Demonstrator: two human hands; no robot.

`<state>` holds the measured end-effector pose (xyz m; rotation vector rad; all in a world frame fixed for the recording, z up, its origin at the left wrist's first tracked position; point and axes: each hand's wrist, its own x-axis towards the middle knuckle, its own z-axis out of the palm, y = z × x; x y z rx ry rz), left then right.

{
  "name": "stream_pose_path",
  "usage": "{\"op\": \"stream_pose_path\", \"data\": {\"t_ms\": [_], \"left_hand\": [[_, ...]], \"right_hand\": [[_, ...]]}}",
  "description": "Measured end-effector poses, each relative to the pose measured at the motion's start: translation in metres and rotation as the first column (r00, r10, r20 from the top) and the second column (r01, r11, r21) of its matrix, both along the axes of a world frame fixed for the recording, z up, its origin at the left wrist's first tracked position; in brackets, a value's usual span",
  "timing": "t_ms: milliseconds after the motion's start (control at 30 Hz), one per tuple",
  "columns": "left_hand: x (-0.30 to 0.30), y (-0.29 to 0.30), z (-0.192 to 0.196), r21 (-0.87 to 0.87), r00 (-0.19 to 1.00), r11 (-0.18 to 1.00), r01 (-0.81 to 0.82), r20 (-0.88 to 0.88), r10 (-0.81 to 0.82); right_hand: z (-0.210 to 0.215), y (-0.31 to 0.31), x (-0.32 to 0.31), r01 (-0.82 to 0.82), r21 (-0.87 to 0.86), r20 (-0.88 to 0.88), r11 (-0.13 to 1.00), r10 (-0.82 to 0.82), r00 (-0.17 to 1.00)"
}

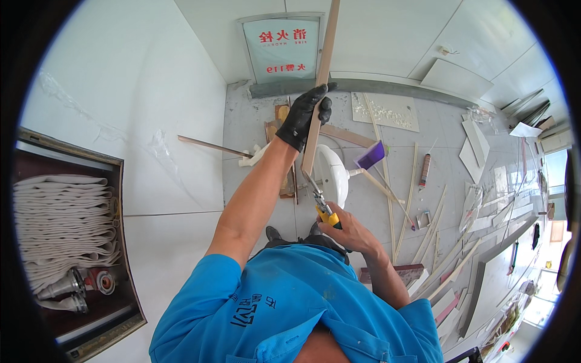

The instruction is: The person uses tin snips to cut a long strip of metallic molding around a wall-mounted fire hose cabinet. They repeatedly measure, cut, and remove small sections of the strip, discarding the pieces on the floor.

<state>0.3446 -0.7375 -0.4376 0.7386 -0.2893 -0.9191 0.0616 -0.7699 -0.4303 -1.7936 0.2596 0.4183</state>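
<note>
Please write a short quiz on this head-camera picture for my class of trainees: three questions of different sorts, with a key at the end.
1. Multiple choice: what colour is the glove on the left hand?
A) White
B) Black
C) Yellow

2. True or false: the right hand holds a yellow-handled tool at the near end of the long brown strip.

3. Short answer: what lies in folded layers inside the open cabinet at the picture's left?

Key:
1. B, black.
2. True.
3. A pale, flat hose.
</note>
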Motion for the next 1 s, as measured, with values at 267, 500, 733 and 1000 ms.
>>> {"op": "stream_pose_path", "data": {"t_ms": [267, 500, 733, 1000], "left_hand": [[0.005, 0.002, -0.004, -0.022, 1.0, 1.0, 0.011, 0.017, -0.01], [-0.023, 0.021, 0.019, 0.021, 0.991, 0.999, -0.025, 0.133, 0.022], [-0.065, 0.05, 0.023, -0.019, 0.986, 0.986, 0.163, -0.033, -0.163], [-0.034, 0.033, -0.022, -0.293, 0.984, 0.956, 0.022, -0.163, -0.073]], "right_hand": [[0.002, 0.001, 0.0, 0.008, -0.004, 0.012, 1.0, -0.008, 1.0], [0.007, 0.0, 0.002, 0.116, -0.143, 0.133, 0.983, -0.097, 0.986], [0.009, -0.004, 0.001, 0.09, -0.176, 0.089, 0.98, -0.075, 0.993], [-0.02, -0.004, -0.027, 0.306, 0.373, 0.084, 0.876, -0.361, 0.929]]}}
